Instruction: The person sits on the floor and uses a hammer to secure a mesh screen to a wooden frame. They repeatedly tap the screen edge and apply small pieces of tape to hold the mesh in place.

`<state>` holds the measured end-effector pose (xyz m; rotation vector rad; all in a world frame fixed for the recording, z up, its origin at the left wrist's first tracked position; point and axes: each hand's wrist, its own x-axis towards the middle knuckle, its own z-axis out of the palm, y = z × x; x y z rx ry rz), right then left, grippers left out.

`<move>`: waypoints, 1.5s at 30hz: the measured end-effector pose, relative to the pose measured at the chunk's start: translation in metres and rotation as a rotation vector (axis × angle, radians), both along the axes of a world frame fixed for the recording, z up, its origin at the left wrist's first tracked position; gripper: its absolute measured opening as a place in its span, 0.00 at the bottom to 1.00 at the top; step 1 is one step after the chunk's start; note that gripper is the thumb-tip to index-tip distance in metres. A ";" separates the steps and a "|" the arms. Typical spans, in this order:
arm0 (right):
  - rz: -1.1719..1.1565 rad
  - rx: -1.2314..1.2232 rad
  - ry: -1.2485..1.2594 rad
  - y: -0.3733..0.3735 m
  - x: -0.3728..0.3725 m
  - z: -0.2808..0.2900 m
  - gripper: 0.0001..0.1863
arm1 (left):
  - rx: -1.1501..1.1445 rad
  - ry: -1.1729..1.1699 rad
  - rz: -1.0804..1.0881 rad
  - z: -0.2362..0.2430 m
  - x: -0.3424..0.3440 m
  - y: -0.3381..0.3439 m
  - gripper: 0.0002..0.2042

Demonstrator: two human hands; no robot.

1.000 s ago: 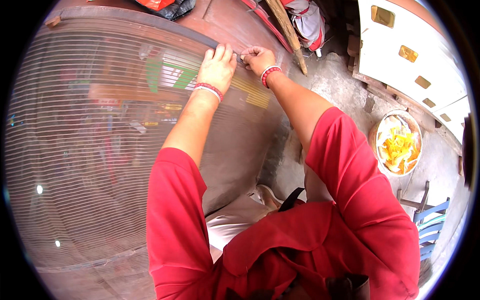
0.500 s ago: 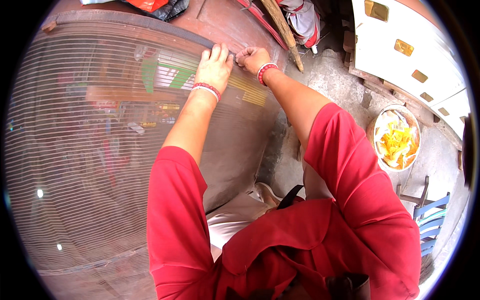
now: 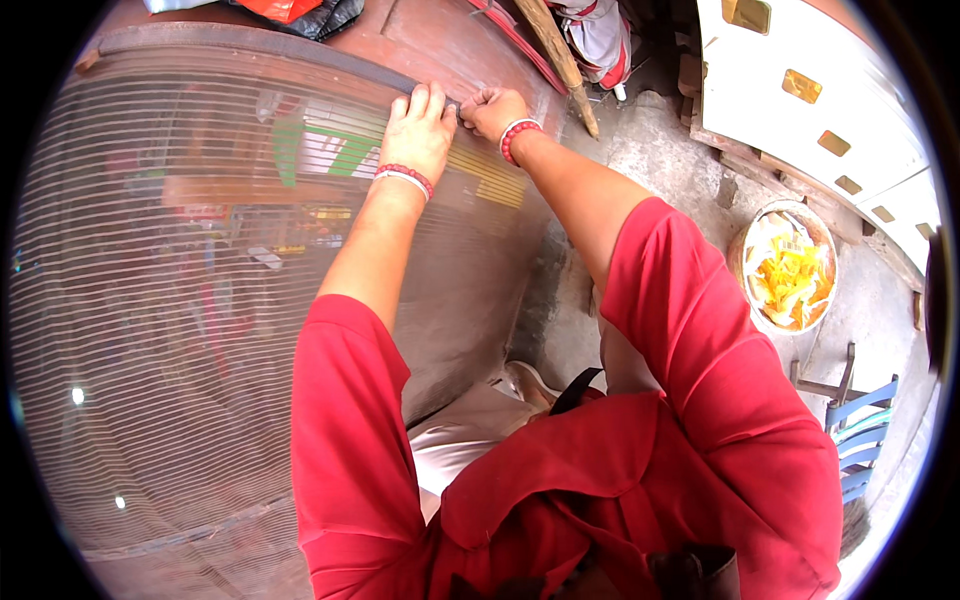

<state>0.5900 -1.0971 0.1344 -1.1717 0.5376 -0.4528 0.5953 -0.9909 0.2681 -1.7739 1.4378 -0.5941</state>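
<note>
A clear, finely striped sheet (image 3: pixel 240 330) covers a wide brown surface at left, with light glare on it. Along its far edge runs a grey edging strip (image 3: pixel 250 40). My left hand (image 3: pixel 419 130) lies across the strip near its right end, fingers bent over it and fairly close together. Just to the right, my right hand (image 3: pixel 495 113) has its fingers pinched at the end of the strip. Whatever small thing might be between those fingertips is hidden. Blurry packages and a green-and-white printed piece (image 3: pixel 335 145) show through the sheet.
A wooden pole (image 3: pixel 555 50) leans beyond my right hand, beside a white-and-red cloth bundle (image 3: pixel 595 40). At right stand a white panel with cutouts (image 3: pixel 770 90), a round basket of yellow scraps (image 3: pixel 740 265) and a blue-slatted chair (image 3: pixel 862 435). Red and black bags (image 3: pixel 325 18) lie at the far edge.
The whole view has shifted slightly, so both hands appear a little further left and up. Their hold at the strip's end looks much the same.
</note>
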 end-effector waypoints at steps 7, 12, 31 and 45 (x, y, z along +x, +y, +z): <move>-0.022 -0.262 0.208 -0.020 -0.008 -0.027 0.18 | -0.027 -0.010 -0.045 -0.010 0.006 0.002 0.20; 0.108 -0.670 0.527 -0.065 -0.026 -0.060 0.19 | -0.054 0.011 -0.165 0.008 0.016 0.000 0.16; 0.429 -0.322 1.255 0.094 -0.172 -0.319 0.19 | -0.090 0.198 -0.317 -0.002 0.034 -0.015 0.12; 0.293 -0.502 1.220 0.096 -0.158 -0.327 0.14 | -0.083 0.196 -0.314 0.002 0.039 -0.007 0.13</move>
